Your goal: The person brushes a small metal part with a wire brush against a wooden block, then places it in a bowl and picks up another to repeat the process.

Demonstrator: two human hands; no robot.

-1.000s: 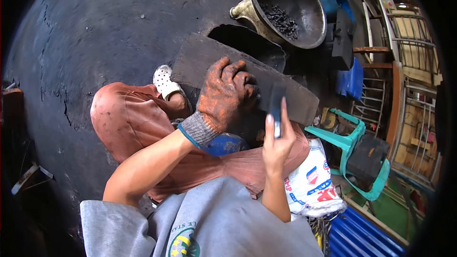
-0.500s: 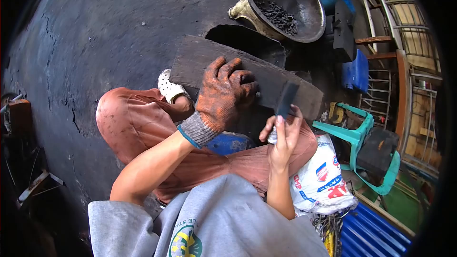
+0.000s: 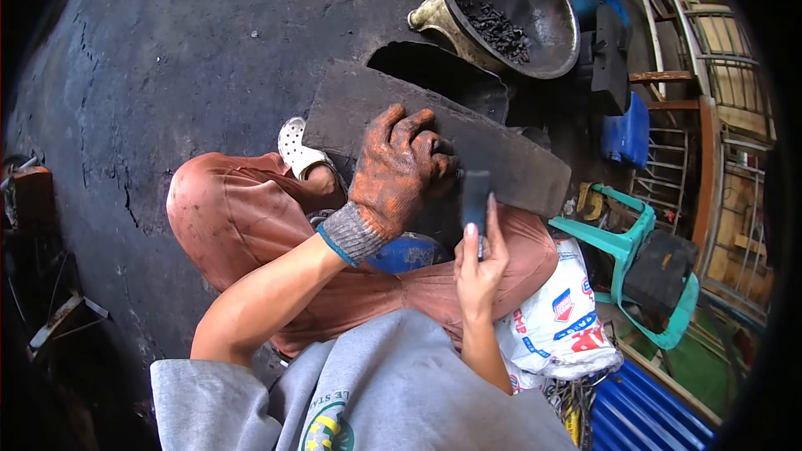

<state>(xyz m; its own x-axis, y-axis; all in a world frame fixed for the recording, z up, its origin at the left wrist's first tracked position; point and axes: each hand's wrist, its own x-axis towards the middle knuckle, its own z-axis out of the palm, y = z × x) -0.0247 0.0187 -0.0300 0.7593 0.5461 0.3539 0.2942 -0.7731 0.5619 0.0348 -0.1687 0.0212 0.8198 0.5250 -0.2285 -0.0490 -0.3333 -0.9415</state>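
Note:
My left hand (image 3: 398,174), in an orange-stained knitted work glove with a grey cuff, rests on a dark wooden board (image 3: 510,154). Its fingers are curled, and a small bit shows at the thumb side; what it grips is mostly hidden, so I cannot tell what it is. My right hand (image 3: 482,263) is bare and closed around the handle of a knife (image 3: 475,194) with a short, wide, dark blade. The blade points away from me, just right of the gloved fingers and overlapping the board's near edge. The board lies slanted in front of my bent legs.
Beyond the board stands a large metal bowl (image 3: 557,46) holding small black pieces (image 3: 499,32). To the right are a blue container (image 3: 625,132), a teal plastic stool (image 3: 622,238) and a white printed sack (image 3: 547,326). A blue object (image 3: 403,254) sits under my legs.
My right hand has moved left with the knife, bringing the blade closer to the gloved hand and turning it more upright in view. The left hand stays at about the same place on the board.

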